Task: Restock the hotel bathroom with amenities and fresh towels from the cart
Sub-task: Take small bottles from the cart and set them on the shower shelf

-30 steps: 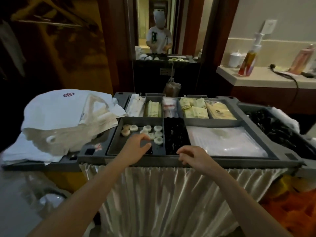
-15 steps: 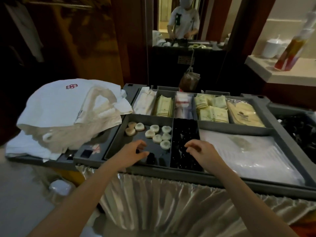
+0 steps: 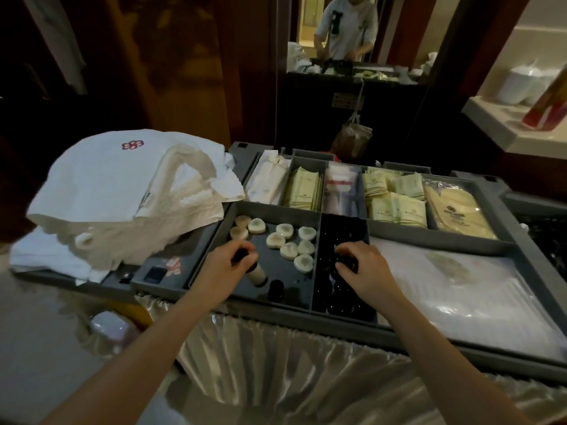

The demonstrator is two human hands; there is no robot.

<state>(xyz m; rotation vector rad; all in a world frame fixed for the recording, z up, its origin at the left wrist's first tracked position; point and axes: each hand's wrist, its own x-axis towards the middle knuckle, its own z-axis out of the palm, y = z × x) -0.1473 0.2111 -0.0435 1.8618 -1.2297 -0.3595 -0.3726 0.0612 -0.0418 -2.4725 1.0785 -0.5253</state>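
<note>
I see both hands low over the grey cart tray (image 3: 277, 210), set apart from each other. The left hand (image 3: 227, 269) is clamped round the dark cap of a small bottle (image 3: 257, 273) with a pale body, which stands a little tilted in the tray's front-left compartment. Just at its five o'clock a second dark-capped bottle (image 3: 276, 289) stands on the same compartment floor. Round soaps (image 3: 290, 242) lie scattered at one o'clock of that hand, some touching each other.

The right hand (image 3: 366, 269) sits at three o'clock of the left, in the narrow middle compartment, its fingers curled down among the dark bottles (image 3: 333, 291). It is dark on dark there, so I cannot tell whether it is clamped on one.

At twelve o'clock the back row holds long white packets (image 3: 270, 176) and pale green sachets (image 3: 395, 207). Clear plastic packets (image 3: 460, 289) fill the wide compartment at three o'clock of the right hand.

At nine o'clock of the tray a white bag (image 3: 101, 176) with a red logo lies over folded white cloth (image 3: 46, 256). A pale satin skirt (image 3: 291, 372) hangs below the tray's front edge at six o'clock. Far off at two o'clock a light surface (image 3: 491, 130) carries white cups (image 3: 518, 85)
</note>
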